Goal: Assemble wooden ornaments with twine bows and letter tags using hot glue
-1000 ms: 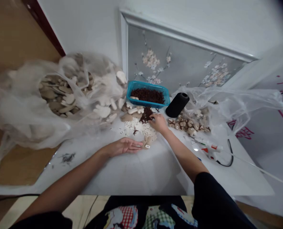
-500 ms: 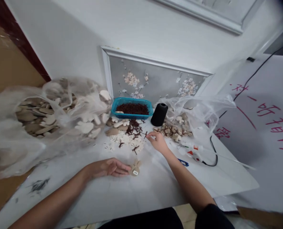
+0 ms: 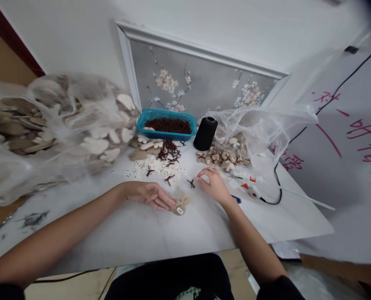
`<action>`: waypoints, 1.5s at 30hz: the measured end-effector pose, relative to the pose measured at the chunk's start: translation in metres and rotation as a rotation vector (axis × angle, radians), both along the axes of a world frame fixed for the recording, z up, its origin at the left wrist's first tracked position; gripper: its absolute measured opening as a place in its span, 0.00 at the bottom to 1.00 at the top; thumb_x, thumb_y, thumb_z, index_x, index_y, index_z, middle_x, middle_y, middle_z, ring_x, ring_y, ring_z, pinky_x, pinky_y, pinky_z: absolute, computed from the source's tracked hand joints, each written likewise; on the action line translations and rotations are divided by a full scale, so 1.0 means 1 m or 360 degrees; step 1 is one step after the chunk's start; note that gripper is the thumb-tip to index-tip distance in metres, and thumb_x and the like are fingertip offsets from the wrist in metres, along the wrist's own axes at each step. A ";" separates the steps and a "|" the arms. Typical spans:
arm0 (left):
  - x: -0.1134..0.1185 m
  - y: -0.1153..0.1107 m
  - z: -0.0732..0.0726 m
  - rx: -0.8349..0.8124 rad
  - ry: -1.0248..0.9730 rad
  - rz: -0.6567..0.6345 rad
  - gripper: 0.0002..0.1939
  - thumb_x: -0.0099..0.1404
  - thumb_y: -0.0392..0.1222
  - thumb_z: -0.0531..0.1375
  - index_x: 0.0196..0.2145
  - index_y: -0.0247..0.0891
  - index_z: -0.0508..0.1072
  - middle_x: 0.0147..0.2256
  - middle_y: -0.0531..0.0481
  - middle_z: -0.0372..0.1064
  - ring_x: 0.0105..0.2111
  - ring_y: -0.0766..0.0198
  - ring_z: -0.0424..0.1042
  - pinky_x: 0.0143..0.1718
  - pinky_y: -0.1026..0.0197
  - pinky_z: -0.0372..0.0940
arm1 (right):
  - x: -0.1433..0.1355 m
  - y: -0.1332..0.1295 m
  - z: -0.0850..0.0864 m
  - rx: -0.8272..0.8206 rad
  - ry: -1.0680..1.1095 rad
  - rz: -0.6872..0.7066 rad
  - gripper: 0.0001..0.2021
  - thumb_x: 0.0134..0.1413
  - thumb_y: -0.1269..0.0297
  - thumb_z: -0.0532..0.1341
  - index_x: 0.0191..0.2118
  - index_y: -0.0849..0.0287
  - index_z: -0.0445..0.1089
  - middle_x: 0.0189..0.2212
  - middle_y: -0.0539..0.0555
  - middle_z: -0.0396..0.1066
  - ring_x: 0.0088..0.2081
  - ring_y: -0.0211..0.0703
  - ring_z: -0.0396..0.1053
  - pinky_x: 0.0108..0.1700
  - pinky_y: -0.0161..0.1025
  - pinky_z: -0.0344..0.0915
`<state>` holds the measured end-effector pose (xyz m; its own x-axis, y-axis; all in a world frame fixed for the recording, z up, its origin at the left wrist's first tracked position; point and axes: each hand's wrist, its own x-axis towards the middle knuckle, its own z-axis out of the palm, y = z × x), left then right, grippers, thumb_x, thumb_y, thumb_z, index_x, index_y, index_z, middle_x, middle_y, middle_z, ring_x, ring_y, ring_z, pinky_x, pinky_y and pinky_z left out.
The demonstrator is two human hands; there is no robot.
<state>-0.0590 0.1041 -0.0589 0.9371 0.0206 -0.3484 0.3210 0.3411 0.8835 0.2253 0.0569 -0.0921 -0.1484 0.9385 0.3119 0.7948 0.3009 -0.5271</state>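
At the fingertips of my left hand [image 3: 152, 196] is a beige rabbit-shaped piece [image 3: 179, 208] with a small white label on its front. The other fingers of that hand are loosely curled, palm partly up. My right hand [image 3: 215, 184] hovers over the table, thumb and forefinger a little apart. Just left of those fingertips lies a small dark brown bow [image 3: 191, 183], with a narrow gap between. Two more bows sit by a scatter of small white labels [image 3: 155, 168], below a heap of brown bows [image 3: 169, 151].
Behind stands a blue basket [image 3: 166, 134] of brown bows beside a black cone [image 3: 205, 133]. Finished-looking rabbit pieces [image 3: 222, 157] lie right of it. Plastic bags [image 3: 88, 121] of felt shapes fill the left. A glue gun [image 3: 250, 189] with a cord lies right.
My right hand has come nearer with the brown bow, which now lies apart from the fingertips. The rabbit piece has turned slightly in my left hand. The head view has tilted down.
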 end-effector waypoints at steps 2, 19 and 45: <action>-0.007 0.000 -0.007 -0.0073 0.0006 0.0010 0.45 0.51 0.68 0.62 0.56 0.29 0.65 0.55 0.39 0.64 0.56 0.54 0.64 0.56 0.61 0.59 | -0.004 -0.002 -0.007 0.0017 0.0051 0.0025 0.05 0.58 0.65 0.58 0.36 0.56 0.72 0.38 0.56 0.71 0.44 0.49 0.63 0.50 0.47 0.59; -0.021 0.001 -0.037 -0.0490 0.0121 0.0281 0.28 0.61 0.56 0.61 0.54 0.36 0.68 0.54 0.45 0.67 0.56 0.62 0.66 0.56 0.64 0.59 | -0.021 -0.006 -0.022 -0.0196 0.0321 0.0074 0.03 0.58 0.65 0.60 0.34 0.56 0.70 0.37 0.54 0.71 0.40 0.46 0.65 0.46 0.46 0.63; -0.014 -0.002 -0.039 -0.0570 0.0005 0.0355 0.24 0.66 0.49 0.59 0.53 0.29 0.67 0.54 0.42 0.67 0.55 0.60 0.67 0.57 0.60 0.59 | -0.058 -0.047 -0.015 0.0141 0.0126 0.0394 0.04 0.60 0.70 0.56 0.37 0.56 0.68 0.39 0.56 0.70 0.43 0.47 0.63 0.46 0.48 0.64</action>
<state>-0.0728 0.1021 -0.0980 0.9225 0.0996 -0.3730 0.2069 0.6881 0.6955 0.1676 0.0103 -0.1066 -0.3420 0.8452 0.4108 0.6485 0.5286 -0.5477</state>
